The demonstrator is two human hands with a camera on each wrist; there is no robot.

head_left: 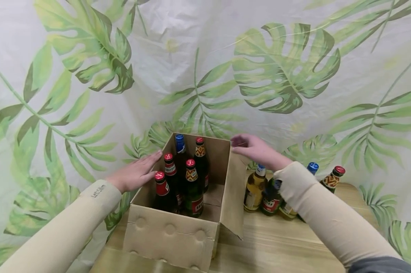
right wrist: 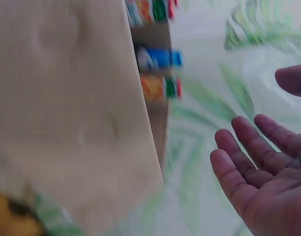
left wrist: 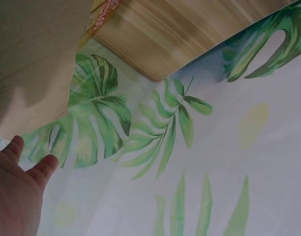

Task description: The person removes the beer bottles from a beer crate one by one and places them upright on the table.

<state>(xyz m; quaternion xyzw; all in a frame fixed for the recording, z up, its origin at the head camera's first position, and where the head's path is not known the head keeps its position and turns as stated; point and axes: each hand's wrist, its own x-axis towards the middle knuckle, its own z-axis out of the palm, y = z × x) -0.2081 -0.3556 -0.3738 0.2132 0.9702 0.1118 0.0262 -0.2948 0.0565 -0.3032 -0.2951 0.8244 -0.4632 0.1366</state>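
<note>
An open cardboard box (head_left: 171, 231) stands on the wooden table with several capped beer bottles (head_left: 191, 189) upright in its left half. My left hand (head_left: 137, 172) lies along the box's left rim, fingers extended. In the left wrist view, that hand (left wrist: 15, 194) is beside a cardboard flap (left wrist: 32, 64). At the back right corner of the box is my right hand (head_left: 254, 149), close to the top of the outward-hanging right flap (head_left: 236, 189). The right wrist view shows this hand (right wrist: 268, 182) with spread, slightly bent fingers and nothing in them, apart from the cardboard.
Right of the box, several more bottles stand on the table (head_left: 277, 246), among them a clear yellowish one (head_left: 254, 191) and a red-capped one (head_left: 334, 178). My right forearm partly covers this group. A leaf-patterned sheet (head_left: 205, 68) hangs behind the table.
</note>
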